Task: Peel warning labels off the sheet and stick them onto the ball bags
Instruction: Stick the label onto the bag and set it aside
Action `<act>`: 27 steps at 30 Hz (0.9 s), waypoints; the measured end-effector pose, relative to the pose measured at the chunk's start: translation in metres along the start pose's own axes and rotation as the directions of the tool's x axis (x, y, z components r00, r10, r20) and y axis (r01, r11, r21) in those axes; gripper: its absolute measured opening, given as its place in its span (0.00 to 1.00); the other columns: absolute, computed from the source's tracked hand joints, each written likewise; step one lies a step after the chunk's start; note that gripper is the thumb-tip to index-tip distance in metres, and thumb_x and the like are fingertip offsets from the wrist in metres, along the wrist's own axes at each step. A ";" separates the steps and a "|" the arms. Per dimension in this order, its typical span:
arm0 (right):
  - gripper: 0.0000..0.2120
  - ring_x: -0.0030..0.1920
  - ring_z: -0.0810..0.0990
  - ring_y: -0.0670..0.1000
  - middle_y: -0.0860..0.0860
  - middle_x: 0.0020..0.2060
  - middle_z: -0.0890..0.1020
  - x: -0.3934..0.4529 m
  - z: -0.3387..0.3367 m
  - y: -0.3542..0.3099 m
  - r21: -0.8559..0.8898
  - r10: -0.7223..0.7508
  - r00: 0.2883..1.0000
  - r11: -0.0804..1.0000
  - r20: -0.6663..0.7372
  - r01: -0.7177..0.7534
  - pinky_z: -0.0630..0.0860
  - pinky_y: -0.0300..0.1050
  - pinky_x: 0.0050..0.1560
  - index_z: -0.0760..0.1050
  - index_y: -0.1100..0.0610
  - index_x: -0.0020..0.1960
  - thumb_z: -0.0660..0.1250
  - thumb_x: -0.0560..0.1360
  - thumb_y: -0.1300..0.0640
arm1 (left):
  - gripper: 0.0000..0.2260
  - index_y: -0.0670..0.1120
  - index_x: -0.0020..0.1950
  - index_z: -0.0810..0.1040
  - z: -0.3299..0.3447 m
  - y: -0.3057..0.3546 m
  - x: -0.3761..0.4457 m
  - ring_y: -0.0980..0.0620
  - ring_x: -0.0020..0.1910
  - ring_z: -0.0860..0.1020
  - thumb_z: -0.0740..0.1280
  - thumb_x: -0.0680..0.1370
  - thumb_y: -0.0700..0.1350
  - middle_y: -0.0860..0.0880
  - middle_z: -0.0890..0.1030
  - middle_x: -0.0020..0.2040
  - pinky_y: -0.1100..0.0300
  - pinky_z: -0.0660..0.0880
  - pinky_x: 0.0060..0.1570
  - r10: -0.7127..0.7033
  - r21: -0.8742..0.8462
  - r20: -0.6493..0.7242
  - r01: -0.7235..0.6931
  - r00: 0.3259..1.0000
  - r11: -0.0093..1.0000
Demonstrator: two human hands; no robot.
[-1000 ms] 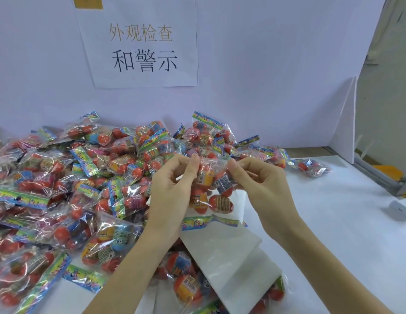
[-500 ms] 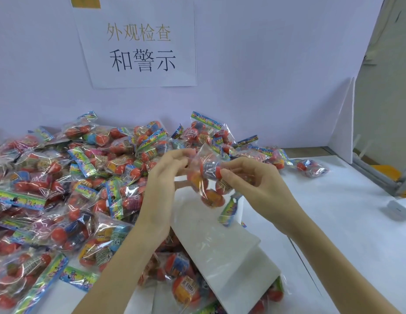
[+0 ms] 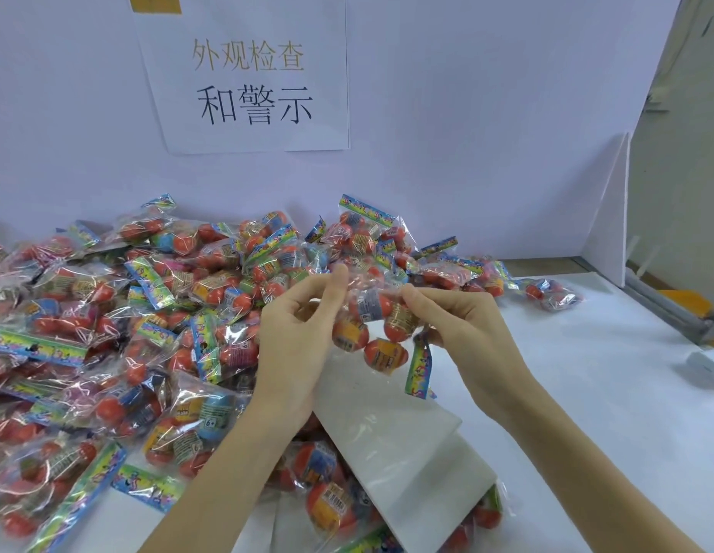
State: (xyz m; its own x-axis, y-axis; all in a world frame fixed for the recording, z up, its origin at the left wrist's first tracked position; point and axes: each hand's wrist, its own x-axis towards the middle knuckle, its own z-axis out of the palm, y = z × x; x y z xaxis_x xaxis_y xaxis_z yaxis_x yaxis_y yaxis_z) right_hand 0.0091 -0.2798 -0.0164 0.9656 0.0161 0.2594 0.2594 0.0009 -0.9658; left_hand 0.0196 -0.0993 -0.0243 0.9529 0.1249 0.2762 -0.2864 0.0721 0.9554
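Both hands are up over the white table [image 3: 586, 393]: the left hand [image 3: 295, 333] pinches the top edge of a clear plastic bag of red-orange balls [image 3: 371, 325] between thumb and fingertips, and the right hand [image 3: 463, 325] pinches its other side. The bag hangs between them, its colourful header strip dangling, above white label sheets [image 3: 391, 433]. A big heap of identical ball bags [image 3: 120, 333] sprawls left.
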 end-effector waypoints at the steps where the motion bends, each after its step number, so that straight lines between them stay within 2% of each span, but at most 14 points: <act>1: 0.12 0.43 0.86 0.44 0.52 0.43 0.89 0.001 -0.001 0.001 0.029 0.003 0.999 1.000 -0.047 -0.001 0.80 0.34 0.46 0.89 0.53 0.49 0.67 0.83 0.54 | 0.19 0.54 0.57 0.87 0.000 0.002 0.001 0.42 0.55 0.85 0.69 0.78 0.67 0.45 0.87 0.53 0.41 0.78 0.66 -0.025 -0.013 0.036 0.025 0.999 1.000; 3: 0.12 0.45 0.87 0.48 0.54 0.45 0.89 0.003 -0.005 0.002 0.099 0.032 0.994 0.995 -0.107 -0.021 0.82 0.39 0.49 0.88 0.59 0.53 0.67 0.83 0.55 | 0.26 0.53 0.65 0.82 0.000 0.004 0.005 0.44 0.57 0.86 0.73 0.74 0.67 0.47 0.87 0.56 0.41 0.76 0.68 -0.113 -0.068 0.111 0.121 0.987 0.990; 5: 0.12 0.48 0.88 0.50 0.56 0.48 0.89 0.004 -0.007 0.003 0.175 0.083 0.993 0.982 -0.088 -0.067 0.84 0.44 0.54 0.87 0.60 0.54 0.66 0.83 0.57 | 0.28 0.48 0.67 0.79 0.002 0.004 0.004 0.43 0.54 0.87 0.79 0.70 0.58 0.45 0.87 0.55 0.41 0.79 0.65 -0.150 -0.097 0.173 0.168 0.973 0.981; 9: 0.10 0.54 0.87 0.55 0.57 0.52 0.88 0.003 -0.006 0.003 0.178 0.163 0.982 0.968 0.097 -0.179 0.83 0.43 0.53 0.87 0.58 0.55 0.66 0.83 0.60 | 0.10 0.51 0.60 0.84 0.001 0.006 -0.001 0.43 0.52 0.86 0.75 0.79 0.43 0.45 0.87 0.53 0.46 0.83 0.59 -0.063 0.031 0.191 0.058 0.980 0.998; 11: 0.12 0.55 0.86 0.54 0.56 0.55 0.88 0.003 -0.007 0.001 0.149 0.133 0.980 0.977 0.148 -0.155 0.81 0.40 0.52 0.85 0.57 0.60 0.66 0.81 0.60 | 0.09 0.51 0.58 0.85 -0.005 0.009 0.001 0.45 0.49 0.86 0.73 0.80 0.40 0.47 0.87 0.49 0.52 0.83 0.56 -0.038 0.122 0.233 0.009 0.972 0.993; 14: 0.13 0.55 0.86 0.54 0.55 0.55 0.87 0.003 -0.006 -0.002 0.128 0.033 0.991 0.991 0.131 -0.049 0.80 0.43 0.55 0.84 0.54 0.62 0.64 0.82 0.58 | 0.09 0.55 0.55 0.87 -0.015 0.016 0.004 0.51 0.47 0.86 0.76 0.78 0.42 0.52 0.88 0.48 0.60 0.83 0.49 -0.026 0.258 0.341 -0.066 0.940 0.964; 16: 0.13 0.48 0.86 0.54 0.56 0.51 0.88 0.002 -0.004 -0.004 0.096 0.015 0.995 0.995 0.098 -0.025 0.80 0.44 0.52 0.87 0.54 0.56 0.64 0.84 0.51 | 0.10 0.57 0.53 0.87 -0.020 0.018 0.006 0.55 0.45 0.86 0.79 0.75 0.44 0.53 0.88 0.47 0.62 0.81 0.47 -0.067 0.279 0.383 -0.047 0.921 0.959; 18: 0.17 0.41 0.85 0.52 0.57 0.43 0.88 0.000 -0.002 -0.005 0.032 -0.002 0.996 0.999 0.089 -0.001 0.80 0.40 0.47 0.87 0.55 0.51 0.68 0.81 0.43 | 0.13 0.59 0.52 0.85 -0.024 0.019 0.009 0.56 0.41 0.84 0.82 0.71 0.49 0.53 0.88 0.45 0.64 0.79 0.43 -0.124 0.304 0.405 -0.005 0.906 0.953; 21: 0.13 0.40 0.84 0.48 0.52 0.39 0.87 0.000 -0.003 -0.002 -0.035 -0.005 0.996 0.999 0.087 0.008 0.78 0.35 0.45 0.87 0.53 0.47 0.73 0.76 0.44 | 0.16 0.62 0.51 0.85 -0.029 0.019 0.012 0.58 0.48 0.85 0.84 0.67 0.59 0.56 0.88 0.48 0.66 0.78 0.45 -0.130 0.385 0.406 -0.040 0.905 0.922; 25: 0.12 0.41 0.84 0.46 0.50 0.40 0.87 0.002 -0.006 -0.002 0.101 0.050 0.999 0.994 -0.004 -0.049 0.80 0.35 0.47 0.88 0.54 0.45 0.73 0.75 0.46 | 0.11 0.64 0.46 0.88 -0.024 0.023 0.009 0.69 0.50 0.82 0.73 0.68 0.66 0.63 0.87 0.49 0.79 0.73 0.45 -0.037 0.274 0.345 -0.063 0.938 0.960; 27: 0.12 0.44 0.83 0.48 0.50 0.41 0.86 0.002 -0.007 -0.002 0.152 0.085 0.996 0.985 -0.030 -0.080 0.81 0.39 0.52 0.88 0.54 0.43 0.73 0.73 0.46 | 0.09 0.65 0.44 0.88 -0.021 0.021 0.010 0.68 0.50 0.83 0.71 0.68 0.63 0.63 0.87 0.48 0.77 0.74 0.47 -0.007 0.219 0.270 -0.055 0.963 0.974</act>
State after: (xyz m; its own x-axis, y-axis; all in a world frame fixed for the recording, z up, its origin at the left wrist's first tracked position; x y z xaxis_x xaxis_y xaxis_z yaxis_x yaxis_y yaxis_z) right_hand 0.0102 -0.2864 -0.0139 0.9842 -0.0138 0.1764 0.1764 0.1511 -0.9726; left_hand 0.0214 -0.0761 -0.0034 0.9462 -0.1478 0.2879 -0.3095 -0.1538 0.9384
